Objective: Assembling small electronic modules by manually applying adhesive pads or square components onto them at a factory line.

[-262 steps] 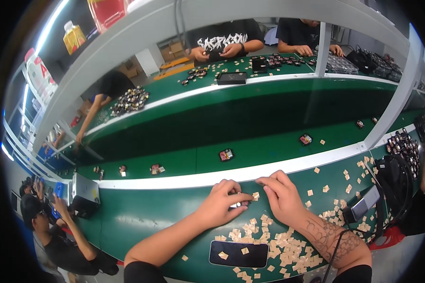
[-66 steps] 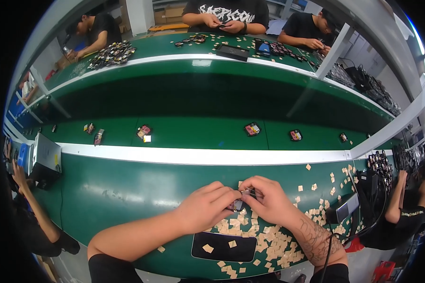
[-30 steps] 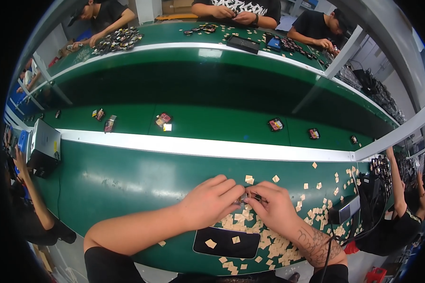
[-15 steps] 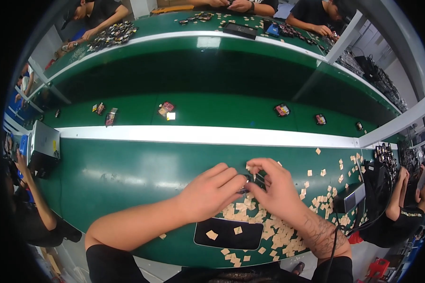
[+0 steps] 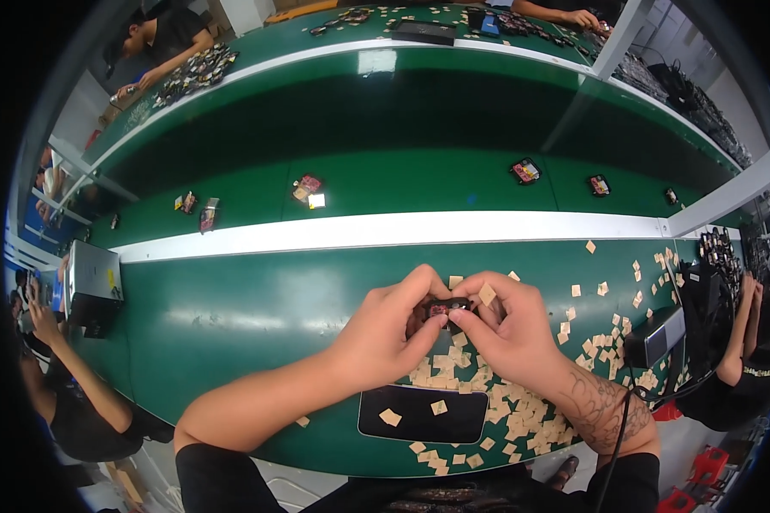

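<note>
Two hands at work: left hand (image 5: 383, 333), right hand (image 5: 512, 329), one small dark part (image 5: 443, 309) pinched between them. One tan square (image 5: 487, 294) on right fingertip. Tan squares (image 5: 522, 410) on green bench: too many to count, dozens. One black mat (image 5: 423, 414), two squares on it. Middle belt (image 5: 419, 184): seven small items, spaced apart. One grey box (image 5: 91, 282) at left. Other people: at least five in view.

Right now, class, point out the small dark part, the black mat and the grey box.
small dark part (image 5: 447, 308), head view, its top face between both hands
black mat (image 5: 421, 414), head view, bare middle
grey box (image 5: 91, 283), head view, its top
</note>
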`<state>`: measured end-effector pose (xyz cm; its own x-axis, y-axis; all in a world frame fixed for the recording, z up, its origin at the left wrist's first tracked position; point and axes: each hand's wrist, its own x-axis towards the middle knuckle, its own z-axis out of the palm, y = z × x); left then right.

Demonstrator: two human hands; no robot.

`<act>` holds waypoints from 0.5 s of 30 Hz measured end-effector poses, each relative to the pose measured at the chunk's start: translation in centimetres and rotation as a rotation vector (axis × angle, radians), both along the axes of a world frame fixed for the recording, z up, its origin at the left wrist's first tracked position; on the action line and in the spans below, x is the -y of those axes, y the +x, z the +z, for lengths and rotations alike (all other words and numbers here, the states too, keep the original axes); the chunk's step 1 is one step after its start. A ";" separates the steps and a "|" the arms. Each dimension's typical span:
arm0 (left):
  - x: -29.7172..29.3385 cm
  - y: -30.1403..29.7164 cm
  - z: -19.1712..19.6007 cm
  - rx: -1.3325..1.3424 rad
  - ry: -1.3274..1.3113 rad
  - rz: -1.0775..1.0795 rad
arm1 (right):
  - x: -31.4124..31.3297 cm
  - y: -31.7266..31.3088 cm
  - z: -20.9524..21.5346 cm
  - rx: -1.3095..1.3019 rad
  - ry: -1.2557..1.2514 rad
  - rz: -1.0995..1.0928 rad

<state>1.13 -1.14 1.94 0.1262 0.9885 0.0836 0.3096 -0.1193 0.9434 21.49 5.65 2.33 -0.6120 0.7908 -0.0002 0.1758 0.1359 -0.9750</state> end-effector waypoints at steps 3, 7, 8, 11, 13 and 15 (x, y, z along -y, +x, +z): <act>-0.9 -0.1 -1.0 -0.042 0.079 0.062 | -0.5 -0.1 0.4 0.017 0.117 -0.018; -6.5 -2.8 -0.4 -0.274 0.166 0.272 | -1.5 0.4 -0.7 0.009 0.105 -0.150; -8.5 -3.5 -0.7 -0.331 0.239 0.301 | -2.1 0.8 -1.2 -0.001 0.160 -0.150; -13.2 -4.4 -1.5 -0.382 0.228 0.311 | -2.7 1.2 -2.8 -0.091 0.268 -0.165; -14.1 -4.2 -1.3 -0.659 0.244 0.323 | -2.3 1.3 -1.8 -0.123 0.255 -0.187; -13.1 -2.3 -0.4 -0.782 0.339 0.357 | -2.6 2.4 -1.2 0.023 0.297 -0.180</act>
